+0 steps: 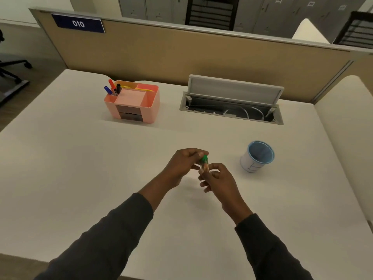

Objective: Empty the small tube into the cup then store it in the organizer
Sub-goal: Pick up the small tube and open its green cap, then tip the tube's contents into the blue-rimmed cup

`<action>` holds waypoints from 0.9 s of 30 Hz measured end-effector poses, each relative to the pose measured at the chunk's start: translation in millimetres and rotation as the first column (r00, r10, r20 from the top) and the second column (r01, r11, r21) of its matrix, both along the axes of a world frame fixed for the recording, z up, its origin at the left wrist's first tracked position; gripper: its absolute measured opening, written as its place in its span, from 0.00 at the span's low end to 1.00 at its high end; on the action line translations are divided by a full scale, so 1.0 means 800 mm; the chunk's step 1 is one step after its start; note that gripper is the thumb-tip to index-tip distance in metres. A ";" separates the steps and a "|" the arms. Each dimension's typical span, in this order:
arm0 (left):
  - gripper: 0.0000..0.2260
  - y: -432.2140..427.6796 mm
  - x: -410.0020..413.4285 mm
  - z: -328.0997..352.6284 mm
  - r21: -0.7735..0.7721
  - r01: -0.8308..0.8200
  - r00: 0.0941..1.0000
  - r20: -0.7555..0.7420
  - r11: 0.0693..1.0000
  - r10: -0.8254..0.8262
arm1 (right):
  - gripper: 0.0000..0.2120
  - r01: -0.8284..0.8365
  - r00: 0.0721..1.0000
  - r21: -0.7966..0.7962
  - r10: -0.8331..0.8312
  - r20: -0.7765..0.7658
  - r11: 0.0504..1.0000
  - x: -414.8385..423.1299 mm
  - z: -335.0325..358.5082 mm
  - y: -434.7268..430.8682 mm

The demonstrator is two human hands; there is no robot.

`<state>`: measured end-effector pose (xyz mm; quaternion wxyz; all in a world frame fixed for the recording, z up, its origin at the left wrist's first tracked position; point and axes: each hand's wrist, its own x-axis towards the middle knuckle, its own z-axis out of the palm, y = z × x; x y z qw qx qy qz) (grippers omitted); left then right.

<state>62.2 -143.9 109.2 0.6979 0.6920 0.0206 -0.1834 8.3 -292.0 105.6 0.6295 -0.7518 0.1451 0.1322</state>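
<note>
Above the middle of the white desk I hold a small clear tube (205, 166) with something orange inside and a green cap (204, 158). My right hand (219, 179) grips the tube's body from below. My left hand (182, 164) pinches the green cap at the top. A white paper cup (254, 158) with a blue rim and inside stands upright to the right of my hands. A pink desk organizer (133, 102) sits at the far left of the desk.
The organizer holds blue, red and black pens (113, 87) in its left corner and has dark drawers in front. An open cable hatch (232, 106) with a raised lid lies at the back. A tan partition (181, 51) runs behind the desk (80, 168).
</note>
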 end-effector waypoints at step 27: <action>0.08 -0.160 0.033 0.048 -0.195 0.011 0.998 0.067 0.981 0.002 | 0.19 0.034 0.994 0.256 -0.059 0.088 0.966 0.022 0.042 -0.140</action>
